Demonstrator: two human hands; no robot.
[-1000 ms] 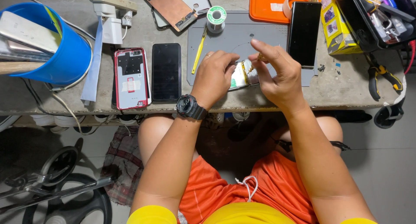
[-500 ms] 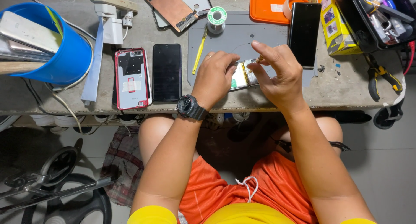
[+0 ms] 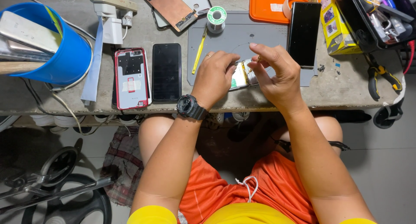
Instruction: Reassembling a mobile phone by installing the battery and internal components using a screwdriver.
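Observation:
An opened phone point(image 3: 243, 75) lies on the grey work mat point(image 3: 225, 38) at the bench's front edge, its insides showing between my hands. My left hand point(image 3: 214, 74), a black watch on the wrist, rests on the phone's left side with fingers curled, seemingly holding a thin tool over it. My right hand point(image 3: 275, 74) hovers over the phone's right side, thumb and forefinger pinched on something small that I cannot make out.
Left of the mat lie a red-framed phone back point(image 3: 131, 78) and a black phone point(image 3: 166, 71). A blue bucket point(image 3: 56, 55) holds phones. Behind: solder spool point(image 3: 216, 17), yellow tool point(image 3: 199, 51), black phone point(image 3: 304, 33), orange tray point(image 3: 266, 5), yellow box point(image 3: 336, 25), pliers point(image 3: 381, 74).
My hands have shifted slightly over the opened phone; the right fingers have drawn in closer to the left hand. Nothing else on the bench has moved.

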